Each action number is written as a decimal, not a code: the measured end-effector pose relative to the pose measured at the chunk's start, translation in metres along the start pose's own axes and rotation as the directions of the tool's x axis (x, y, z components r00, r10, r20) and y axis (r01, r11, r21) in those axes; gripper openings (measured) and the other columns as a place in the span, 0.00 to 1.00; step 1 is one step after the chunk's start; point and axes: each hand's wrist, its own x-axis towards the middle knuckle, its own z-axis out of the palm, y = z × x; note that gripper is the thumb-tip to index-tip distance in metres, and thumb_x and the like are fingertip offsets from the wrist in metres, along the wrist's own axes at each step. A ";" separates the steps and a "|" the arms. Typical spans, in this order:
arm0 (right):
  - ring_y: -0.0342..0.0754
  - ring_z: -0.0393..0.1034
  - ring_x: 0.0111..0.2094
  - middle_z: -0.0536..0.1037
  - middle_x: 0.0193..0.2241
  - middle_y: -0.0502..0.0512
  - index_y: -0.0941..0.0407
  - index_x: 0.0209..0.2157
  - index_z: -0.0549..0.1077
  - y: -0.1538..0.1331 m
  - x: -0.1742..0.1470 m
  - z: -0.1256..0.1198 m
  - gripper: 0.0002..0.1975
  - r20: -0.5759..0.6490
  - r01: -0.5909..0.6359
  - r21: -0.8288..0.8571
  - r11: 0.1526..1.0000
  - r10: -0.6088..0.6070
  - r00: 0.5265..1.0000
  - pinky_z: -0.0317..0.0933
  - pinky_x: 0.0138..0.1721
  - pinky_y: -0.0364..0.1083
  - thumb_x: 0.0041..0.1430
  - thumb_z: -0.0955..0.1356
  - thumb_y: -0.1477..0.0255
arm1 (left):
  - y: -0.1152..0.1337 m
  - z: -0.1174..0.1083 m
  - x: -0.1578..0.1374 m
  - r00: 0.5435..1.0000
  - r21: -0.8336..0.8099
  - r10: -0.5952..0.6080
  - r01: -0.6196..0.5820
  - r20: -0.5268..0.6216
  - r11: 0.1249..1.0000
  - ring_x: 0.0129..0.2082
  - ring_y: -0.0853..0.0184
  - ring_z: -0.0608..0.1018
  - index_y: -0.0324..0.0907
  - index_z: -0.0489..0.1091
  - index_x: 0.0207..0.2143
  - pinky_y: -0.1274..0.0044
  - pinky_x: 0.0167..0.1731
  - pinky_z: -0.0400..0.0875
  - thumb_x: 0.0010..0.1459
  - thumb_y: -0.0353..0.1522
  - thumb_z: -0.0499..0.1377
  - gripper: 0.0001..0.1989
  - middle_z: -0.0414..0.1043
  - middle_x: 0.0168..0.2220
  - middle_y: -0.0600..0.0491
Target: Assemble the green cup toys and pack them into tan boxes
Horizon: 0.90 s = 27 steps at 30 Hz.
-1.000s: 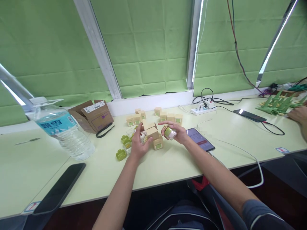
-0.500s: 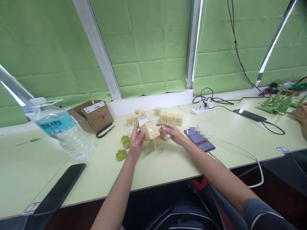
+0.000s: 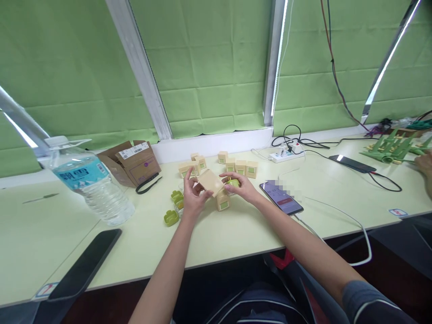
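My left hand is closed around a small beige carton, thumb at its lower edge. Pinched in my right hand, close to the carton's right side, is a small green piece, partly covered by the fingers. Below the carton stands another beige box with a green window. Left of my left hand lie a green flower-shaped piece and more green pieces with clear plastic parts, partly hidden by the hand.
Several beige boxes stand behind my hands. An open cardboard box and a water bottle stand left. Phones and a power strip lie right. Another person's hand is beside green plastic parts.
The beige carton has been tipped, and its raised white flap no longer shows. My right hand has turned the small piece so its green side shows; a clear part showed before.
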 end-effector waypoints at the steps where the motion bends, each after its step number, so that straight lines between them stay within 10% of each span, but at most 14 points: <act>1: 0.52 0.73 0.44 0.79 0.41 0.55 0.54 0.49 0.77 0.001 0.000 0.000 0.24 -0.010 0.006 -0.009 1.000 -0.006 1.000 0.68 0.40 0.46 0.52 0.75 0.58 | -0.001 0.001 0.000 1.000 -0.010 0.005 -0.005 0.014 1.000 0.45 0.56 0.82 0.49 0.49 0.68 0.71 0.41 0.79 0.36 0.55 0.73 0.61 0.72 0.52 0.42; 12: 0.51 0.74 0.44 0.80 0.41 0.54 0.54 0.44 0.79 0.005 0.002 -0.001 0.20 -0.073 0.028 -0.035 0.999 -0.031 0.997 0.67 0.46 0.48 0.53 0.75 0.57 | 0.008 0.003 -0.005 0.993 -0.026 -0.043 0.046 0.106 0.999 0.56 0.52 0.76 0.38 0.65 0.59 0.67 0.52 0.74 0.54 0.51 0.66 0.38 0.72 0.58 0.38; 27: 0.47 0.72 0.38 0.77 0.38 0.53 0.53 0.42 0.78 -0.005 0.000 -0.003 0.17 -0.081 0.017 0.084 0.996 -0.010 0.997 0.66 0.38 0.44 0.56 0.72 0.56 | 0.013 0.002 -0.004 0.996 -0.051 -0.081 0.083 0.040 0.995 0.52 0.51 0.79 0.37 0.72 0.51 0.67 0.49 0.76 0.39 0.53 0.73 0.42 0.76 0.53 0.39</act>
